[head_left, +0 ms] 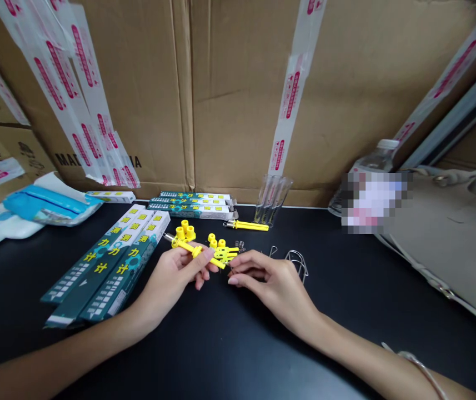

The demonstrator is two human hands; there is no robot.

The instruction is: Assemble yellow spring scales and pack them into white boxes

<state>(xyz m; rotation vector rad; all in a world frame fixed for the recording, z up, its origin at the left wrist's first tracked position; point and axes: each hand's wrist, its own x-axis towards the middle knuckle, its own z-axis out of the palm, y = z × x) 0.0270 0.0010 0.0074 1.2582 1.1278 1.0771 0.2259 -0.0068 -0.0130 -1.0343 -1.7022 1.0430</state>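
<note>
My left hand (175,278) is closed round a thin yellow rod (191,249) with a metal tip at its far end. My right hand (269,280) pinches the near end of that rod, or some small part I cannot make out, fingers pressed together. Just beyond the hands lie several small yellow caps (185,230) and flat yellow pieces (224,253). A small metal spring (240,245) and wire hooks (298,260) lie near my right hand. Another yellow rod (246,225) rests farther back.
Long teal and white boxes (108,264) lie at the left, more boxes (191,204) behind. Clear plastic tubes (271,199) lean on the cardboard wall (238,94). A water bottle (371,166) and beige bag (450,239) sit at the right. A blue packet (46,204) lies far left on the black table (229,344).
</note>
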